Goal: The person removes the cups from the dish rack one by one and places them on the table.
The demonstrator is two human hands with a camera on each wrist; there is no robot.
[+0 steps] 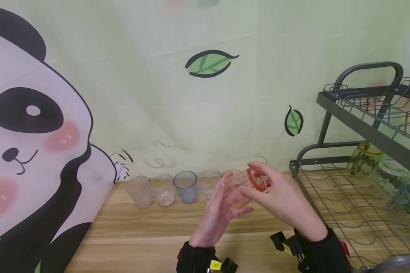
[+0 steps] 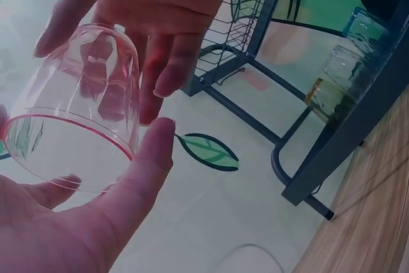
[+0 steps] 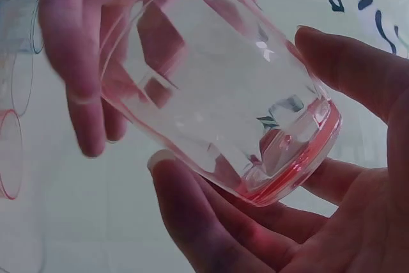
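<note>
A red-tinted glass (image 1: 238,181) is held raised over the table (image 1: 133,227), at 5 o'clock in the head view, its base tilted toward 2 o'clock. The base end is pinched between thumb and fingers of the right hand (image 1: 281,195). The fingers of the left hand (image 1: 214,212) are spread, nearly straight, about the mouth end. At 9 o'clock from it, a row of glasses (image 1: 186,191) is noted; at 3 o'clock, three glasses (image 1: 391,176) are carried by a dark rack (image 1: 365,128).

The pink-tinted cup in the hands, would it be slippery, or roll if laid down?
The pink-tinted cup looks stiff, its walls showing no sag. Its smooth, shiny surface may be slippery. Its rounded shape suggests it could roll if laid sideways.
</note>
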